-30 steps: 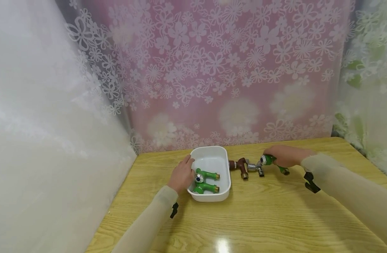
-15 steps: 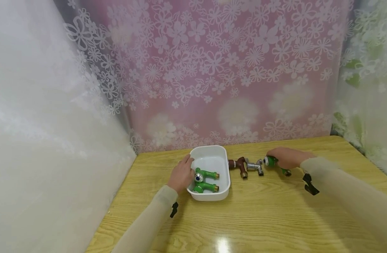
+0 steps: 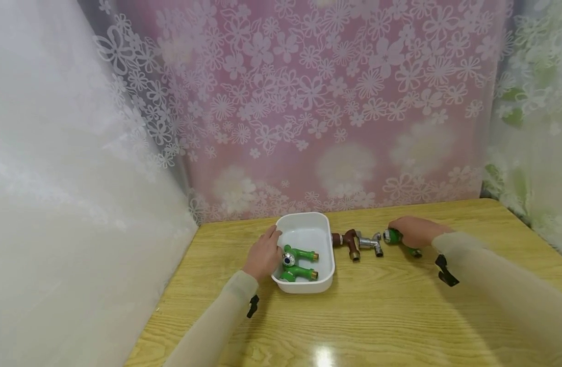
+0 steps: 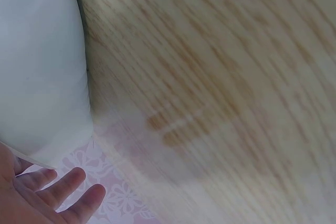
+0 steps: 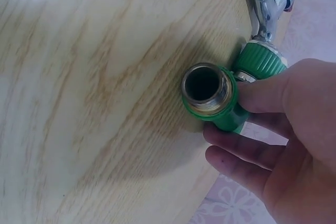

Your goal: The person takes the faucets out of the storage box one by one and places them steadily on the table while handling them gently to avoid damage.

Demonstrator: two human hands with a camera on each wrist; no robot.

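My left hand (image 3: 263,255) rests at the left rim of a white plastic tub (image 3: 327,275), its fingers loosely extended. In the left wrist view, fingertips (image 4: 79,174) show just past the tub's rim. Inside the tub lie two green taps (image 3: 301,272) with brass threaded ends and round handles. My right hand (image 3: 411,232) grips another green tap (image 3: 393,236) at the right end of a row. In the right wrist view, thumb and fingers pinch its body, with the open threaded end (image 5: 203,85) facing the camera.
Between the tub and the held tap, a brown tap (image 3: 352,242) and a chrome tap (image 3: 369,242) lie in line on the wooden table (image 3: 373,316). The brown tap's end meets the tub's right side. A pink flowered curtain (image 3: 308,127) hangs behind the table.
The right hand has shifted the green tap slightly to the right, widening the space to the chrome tap. The left hand and the tub stay in place.
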